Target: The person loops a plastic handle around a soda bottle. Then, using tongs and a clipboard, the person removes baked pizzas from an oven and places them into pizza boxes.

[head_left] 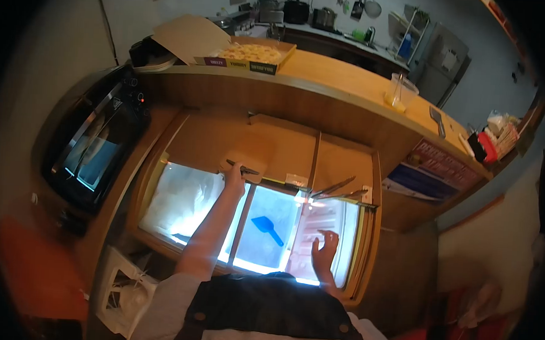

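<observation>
1. The lit chest point(368, 247) has three visible sections. The left section holds pale, crumpled-looking material point(180, 196); the middle one holds a blue scoop point(267, 229), lying at a slant with its handle toward the right section; the right one shows pinkish, striped contents point(318, 233).
2. On the counter point(343, 82) behind, an open box point(283, 58) contains a yellowish, pizza-like food point(250, 52). Farther right, a clear container point(402, 93) has something yellow in its bottom and a utensil standing in it.
3. Glare washes out parts of the left section, so its contents are hard to identify. The forearms cover parts of the chest, the apron point(266, 309) cuts across its near edge, and the view's dark rim hides the outer corners.
4. The left hand point(234, 175) is partly closed at the chest's far side, at a dark, narrow object point(248, 170); whether it grips or only touches this cannot be told.
5. The right hand point(325, 251) is loosely open, fingers curled, over the right section, with nothing clearly in hold. The blue scoop lies between the two hands, apart from both; metal tongs point(334, 188) rest beyond the right hand.
</observation>
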The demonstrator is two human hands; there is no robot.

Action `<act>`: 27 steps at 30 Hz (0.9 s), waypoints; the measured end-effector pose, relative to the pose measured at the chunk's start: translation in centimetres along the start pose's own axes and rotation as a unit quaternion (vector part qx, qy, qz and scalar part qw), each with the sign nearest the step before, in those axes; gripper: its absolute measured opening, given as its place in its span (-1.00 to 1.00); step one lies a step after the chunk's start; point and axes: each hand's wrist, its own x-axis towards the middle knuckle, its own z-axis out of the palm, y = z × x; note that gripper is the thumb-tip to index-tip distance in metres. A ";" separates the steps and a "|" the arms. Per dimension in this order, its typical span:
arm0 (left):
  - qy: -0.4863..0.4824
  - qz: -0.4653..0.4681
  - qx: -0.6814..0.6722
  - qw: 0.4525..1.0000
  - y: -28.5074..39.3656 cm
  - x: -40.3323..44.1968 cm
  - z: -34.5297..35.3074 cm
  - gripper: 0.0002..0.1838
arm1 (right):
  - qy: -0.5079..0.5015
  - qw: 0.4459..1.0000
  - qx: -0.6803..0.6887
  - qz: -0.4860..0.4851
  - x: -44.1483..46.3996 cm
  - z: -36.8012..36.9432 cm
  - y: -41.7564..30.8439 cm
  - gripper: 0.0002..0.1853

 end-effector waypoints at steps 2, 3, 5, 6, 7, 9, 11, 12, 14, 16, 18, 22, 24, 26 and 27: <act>0.090 0.004 0.087 0.992 0.7 -1.7 1.4 -0.22 | 0.008 1.000 0.002 -0.009 0.9 0.6 0.7 -0.74; 0.103 -0.025 0.106 0.989 0.7 -5.4 -1.8 -0.22 | -0.008 1.000 0.000 0.013 -2.6 -1.4 -1.0 -0.74; 0.106 -0.033 0.148 0.983 1.5 -5.9 -5.2 -0.21 | -0.007 0.999 0.032 0.031 -3.2 0.5 -0.6 -0.75; 0.030 -0.053 0.147 0.987 1.2 -6.8 -7.0 -0.23 | -0.012 0.999 0.026 0.033 -3.0 0.3 -1.0 -0.75; -0.033 -0.073 0.151 0.985 2.2 -9.2 -9.3 -0.26 | 0.000 1.000 0.019 0.000 -3.5 1.2 -0.1 -0.74; -0.062 -0.109 0.243 0.962 3.5 -13.1 -12.3 -0.47 | -0.007 0.998 0.054 -0.011 -4.0 1.7 1.2 -0.79; -0.077 -0.012 0.254 0.964 5.7 -16.2 -17.0 -0.70 | -0.027 0.998 0.019 -0.057 -4.7 3.6 1.8 -0.82; -0.059 -0.029 0.256 0.965 7.1 -16.9 -19.7 -0.73 | -0.053 0.996 0.046 -0.045 -5.1 3.9 -0.1 -0.82; 0.018 -0.027 0.261 0.965 10.8 -19.6 -24.3 -0.76 | -0.109 0.991 0.073 -0.022 -6.3 4.6 -2.7 -0.81; 0.110 -0.002 0.282 0.953 15.9 -22.6 -27.2 -0.80 | -0.156 0.986 0.059 -0.026 -7.1 5.9 -4.7 -0.78; 0.196 0.044 0.295 0.934 19.1 -24.2 -32.7 -0.81 | -0.182 0.978 0.084 -0.051 -7.8 7.9 -6.0 -0.81; 0.296 0.015 0.430 0.853 20.3 -28.2 -44.4 -0.80 | -0.217 0.967 0.098 -0.089 -9.4 9.9 -10.4 -0.80; 0.269 -0.011 0.521 0.810 18.4 -28.8 -49.0 -0.77 | -0.219 0.966 0.098 -0.100 -10.1 10.9 -12.5 -0.78; 0.187 -0.016 0.629 0.754 16.1 -28.7 -52.9 -0.71 | -0.222 0.967 0.087 -0.089 -11.2 11.8 -14.1 -0.81; 0.167 0.004 0.669 0.724 15.9 -28.3 -54.1 -0.68 | -0.221 0.968 0.081 -0.082 -11.8 12.5 -15.3 -0.81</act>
